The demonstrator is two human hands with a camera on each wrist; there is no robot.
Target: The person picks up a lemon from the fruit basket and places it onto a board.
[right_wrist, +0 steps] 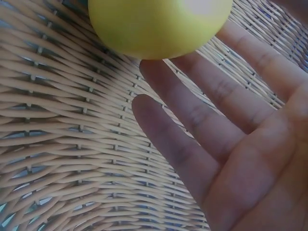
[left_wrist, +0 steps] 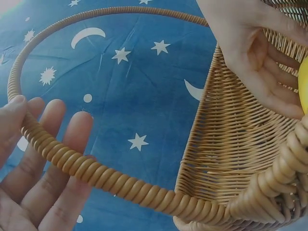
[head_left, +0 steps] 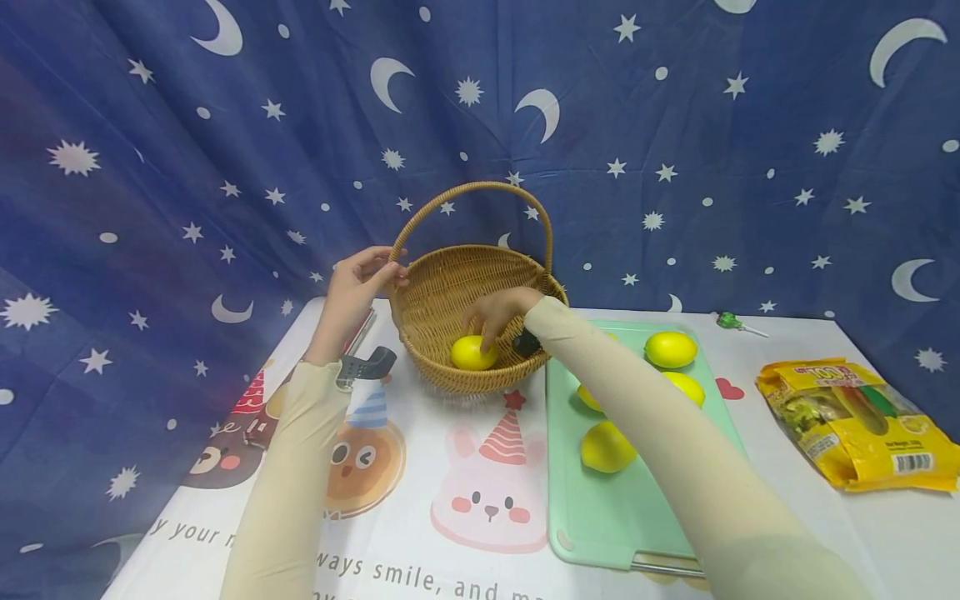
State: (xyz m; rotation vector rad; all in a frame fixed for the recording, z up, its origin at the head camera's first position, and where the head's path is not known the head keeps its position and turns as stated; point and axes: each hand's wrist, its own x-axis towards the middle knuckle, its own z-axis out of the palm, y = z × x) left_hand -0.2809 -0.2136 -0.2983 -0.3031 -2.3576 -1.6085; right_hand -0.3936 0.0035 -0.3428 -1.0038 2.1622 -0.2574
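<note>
A woven wicker basket [head_left: 468, 279] with a tall hoop handle [head_left: 480, 185] stands at the back of the table. My left hand [head_left: 360, 283] holds the left side of that handle; in the left wrist view the thumb lies against it and the fingers [left_wrist: 79, 130] pass behind. My right hand [head_left: 504, 310] reaches down into the basket and holds a yellow lemon [head_left: 468, 354] low inside the front wall. In the right wrist view the fingers [right_wrist: 192, 115] touch the underside of the lemon [right_wrist: 159, 29]; the thumb's contact is out of frame.
Right of the basket lies a green cutting board [head_left: 570, 517] bearing several lemons, partly covered by my right sleeve. Farther right are a yellow snack bag [head_left: 855, 425] and a green-wrapped lollipop [head_left: 731, 322]. A starry blue curtain [head_left: 480, 125] hangs behind the table.
</note>
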